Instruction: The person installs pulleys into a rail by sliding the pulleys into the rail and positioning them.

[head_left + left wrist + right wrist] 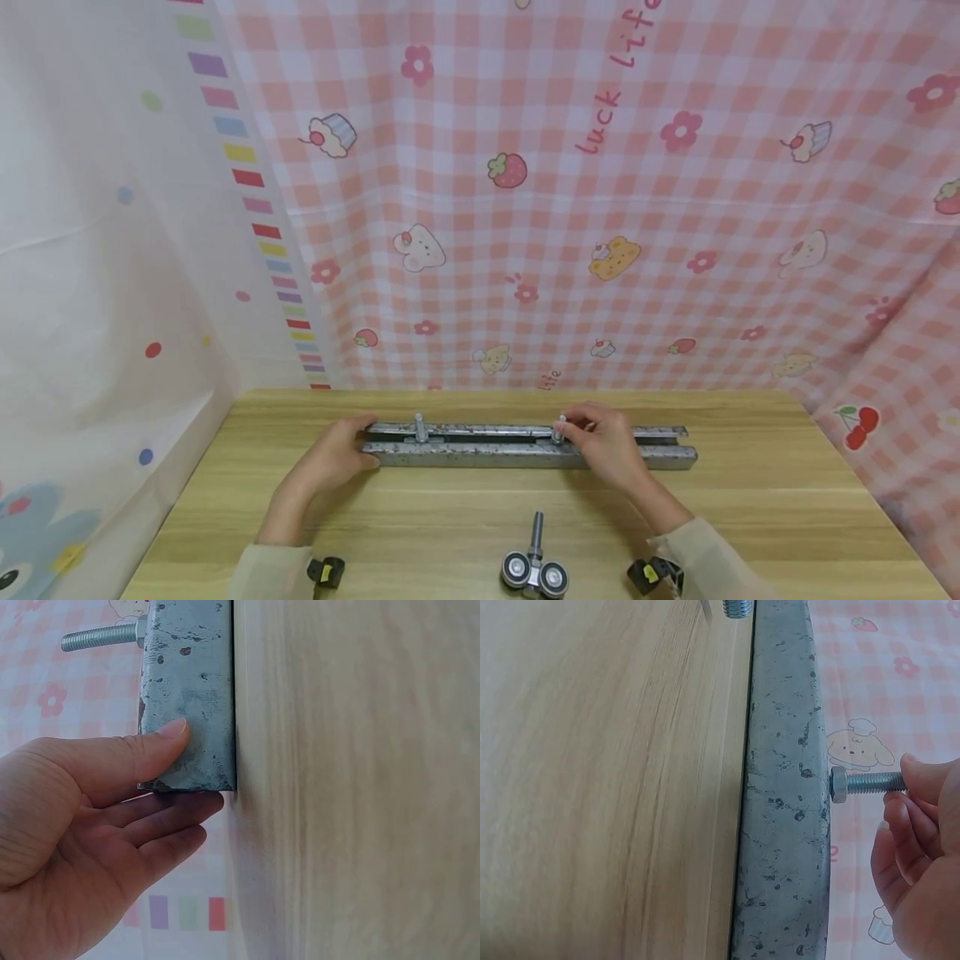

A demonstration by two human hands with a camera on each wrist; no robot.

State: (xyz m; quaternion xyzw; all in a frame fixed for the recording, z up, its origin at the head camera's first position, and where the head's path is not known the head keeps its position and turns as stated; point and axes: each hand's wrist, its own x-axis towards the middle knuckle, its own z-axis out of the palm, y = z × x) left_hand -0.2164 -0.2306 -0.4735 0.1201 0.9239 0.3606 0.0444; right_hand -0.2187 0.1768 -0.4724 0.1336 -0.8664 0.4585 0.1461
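A grey, speckled metal channel rail [480,455] lies lengthwise on the table, its slot facing up. Out of that slot stand two threaded bolts, the left bolt [420,427] untouched. My left hand [337,454] holds the rail's left end, with the thumb [169,741] on the near side and the other fingers around the end. My right hand [609,446] pinches the tip of the right bolt [866,782] between thumb and fingers. A nut [839,784] sits at this bolt's base. Whatever carries the bolts inside the rail is mostly hidden.
Nearer to me on the wooden table [442,508] lies a roller trolley [536,571] with black-rimmed wheels and a bolt pointing away. Black wrist devices show by both sleeves. A pink checked cloth [555,208] hangs behind the table, and white cloth [112,250] hangs at left.
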